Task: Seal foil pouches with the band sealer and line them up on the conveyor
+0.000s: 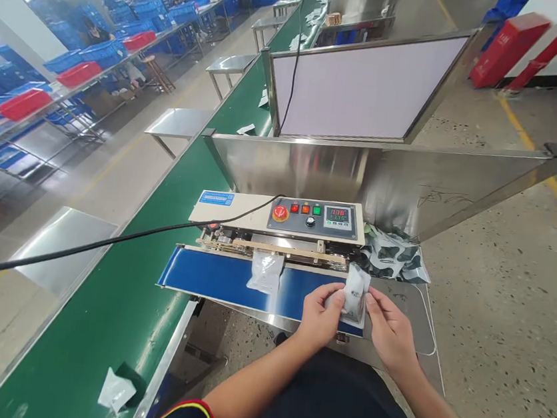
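Observation:
Between my two hands is a small white pouch (357, 292) with dark print, held upright at the right end of the blue belt (220, 279). My left hand (321, 313) pinches its left edge, and my right hand (390, 326) pinches its right edge. Directly behind stands the band sealing machine (248, 212), with a red stop button, small coloured switches and a lit display. Another white pouch (266, 273) hangs with its top edge in the sealer, over the belt. A pile of pouches (396, 255) with grey-green patterns lies behind my right hand.
A long green conveyor (153, 248) runs along my left, carrying a loose pouch (115, 390) near the front. A black cable (103, 243) crosses it. Metal partitions (303, 168) and a white panel (363, 84) rise behind the sealer. Blue crates (100, 51) fill the far left.

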Tool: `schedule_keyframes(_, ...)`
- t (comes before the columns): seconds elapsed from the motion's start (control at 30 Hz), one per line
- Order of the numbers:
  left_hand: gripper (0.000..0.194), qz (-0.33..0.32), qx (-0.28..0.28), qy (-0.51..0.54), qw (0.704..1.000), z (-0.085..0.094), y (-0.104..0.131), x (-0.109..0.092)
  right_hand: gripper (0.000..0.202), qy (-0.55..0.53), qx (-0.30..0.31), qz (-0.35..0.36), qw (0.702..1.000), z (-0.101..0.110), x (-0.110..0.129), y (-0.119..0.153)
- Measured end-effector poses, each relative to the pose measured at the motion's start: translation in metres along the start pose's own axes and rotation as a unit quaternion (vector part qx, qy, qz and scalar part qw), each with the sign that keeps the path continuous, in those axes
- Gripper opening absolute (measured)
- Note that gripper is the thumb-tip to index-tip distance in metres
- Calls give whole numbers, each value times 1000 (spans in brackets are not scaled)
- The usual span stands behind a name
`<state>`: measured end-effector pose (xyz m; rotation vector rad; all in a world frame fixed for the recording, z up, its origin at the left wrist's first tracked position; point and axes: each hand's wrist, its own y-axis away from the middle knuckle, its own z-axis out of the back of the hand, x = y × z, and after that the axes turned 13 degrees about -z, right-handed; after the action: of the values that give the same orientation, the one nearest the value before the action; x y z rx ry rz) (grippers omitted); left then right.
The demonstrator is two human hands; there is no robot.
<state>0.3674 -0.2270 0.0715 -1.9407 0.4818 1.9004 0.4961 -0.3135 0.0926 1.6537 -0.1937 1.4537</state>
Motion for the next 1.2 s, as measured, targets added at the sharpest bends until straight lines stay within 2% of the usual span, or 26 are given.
schedule_keyframes(0.07, 55, 0, 22, 10, 1000, 1, -4, -1, 77, 21, -29, 20, 999, 7, 1, 0)
schedule_keyframes(0.13, 50, -38, 44, -20, 998, 2, -6, -4, 74, 10, -35, 23, 999, 13, 1, 0)
schedule_keyframes(0.23, 43, -98, 75, -63, 990, 1, -5, -8, 77, -17, -72, 2, 997, 17, -3, -1)
schedule_keyframes(0.37, 32, -109, 93, -102, 984, -2, -2, -9, 85, -55, -91, -40, 994, 22, -14, -3)
schedule_keyframes(0.57, 30, -49, 87, -152, 983, -6, -2, -2, 85, -86, -84, -99, 988, 35, -23, -6)
schedule_keyframes(0.7, 41, 0, 29, -171, 985, -7, -5, 5, 80, -98, -94, -132, 982, 41, -20, -6)
schedule_keyframes(0.8, 49, 26, 2, -120, 992, -8, -8, 10, 74, -100, -82, -143, 981, 43, -17, -9)
schedule_keyframes(0.87, 55, 55, 9, -65, 996, -9, -11, 14, 69, -104, -71, -146, 981, 43, -13, -14)
schedule_keyframes(0.93, 59, 76, 42, -26, 996, -10, -16, 17, 61, -107, -66, -162, 979, 42, -8, -23)
schedule_keyframes(1.03, 61, 90, 64, -30, 993, -13, -24, 24, 46, -108, -62, -219, 968, 40, 2, -40)
schedule_keyframes(1.1, 64, 115, 35, -43, 992, -17, -31, 29, 36, -111, -57, -251, 960, 38, 10, -50)
schedule_keyframes(1.2, 67, 156, -10, -42, 987, -21, -41, 35, 29, -111, -54, -263, 957, 33, 18, -62)
